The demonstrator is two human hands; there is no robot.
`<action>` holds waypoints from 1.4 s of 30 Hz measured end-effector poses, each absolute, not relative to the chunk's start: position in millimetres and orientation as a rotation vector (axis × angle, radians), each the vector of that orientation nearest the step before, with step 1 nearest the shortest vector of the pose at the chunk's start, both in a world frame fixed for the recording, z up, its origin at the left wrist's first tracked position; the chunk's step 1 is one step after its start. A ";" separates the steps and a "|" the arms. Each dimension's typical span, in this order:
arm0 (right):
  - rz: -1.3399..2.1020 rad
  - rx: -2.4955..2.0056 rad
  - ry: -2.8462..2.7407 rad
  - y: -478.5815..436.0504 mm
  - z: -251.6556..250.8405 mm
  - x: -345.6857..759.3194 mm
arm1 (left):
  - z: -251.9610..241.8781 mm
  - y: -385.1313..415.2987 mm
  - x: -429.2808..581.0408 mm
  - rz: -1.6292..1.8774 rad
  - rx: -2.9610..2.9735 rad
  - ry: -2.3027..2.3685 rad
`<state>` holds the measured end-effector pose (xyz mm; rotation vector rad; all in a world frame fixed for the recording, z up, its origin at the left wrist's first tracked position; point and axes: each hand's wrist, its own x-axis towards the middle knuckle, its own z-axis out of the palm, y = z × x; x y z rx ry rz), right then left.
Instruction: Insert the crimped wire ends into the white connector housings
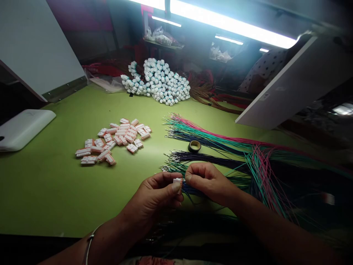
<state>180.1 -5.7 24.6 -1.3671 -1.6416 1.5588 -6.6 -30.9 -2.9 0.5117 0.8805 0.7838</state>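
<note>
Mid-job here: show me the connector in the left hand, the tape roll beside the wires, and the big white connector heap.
White connector housing [177, 183], head view: its exposed end, at the fingertips of the left hand [150, 197].
Tape roll [190, 147], head view: its dark outer edge.
White connector heap [162, 82], head view: its middle.

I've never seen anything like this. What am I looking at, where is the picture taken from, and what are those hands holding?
There's no machine here. These are a person's two bare hands, seen through a camera worn on their head, looking forward and down. The left hand holds a small white plastic connector between thumb and fingers, while the right hand pinches thin dark wires right beside it. On the green table lie loose white-and-orange connectors, a large heap of white connector blocks, long pink, teal and dark wires, and a small roll of tape.
</note>
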 end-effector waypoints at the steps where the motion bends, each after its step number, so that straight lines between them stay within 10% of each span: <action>1: 1.569 -1.364 -1.631 -5.9 24.1 179.7 | -2.8 -31.2 -6.4 0.783 0.520 0.889; 42: 1.021 -1.222 -1.901 -15.8 16.0 178.2 | 2.2 -26.8 -5.0 0.760 0.497 0.903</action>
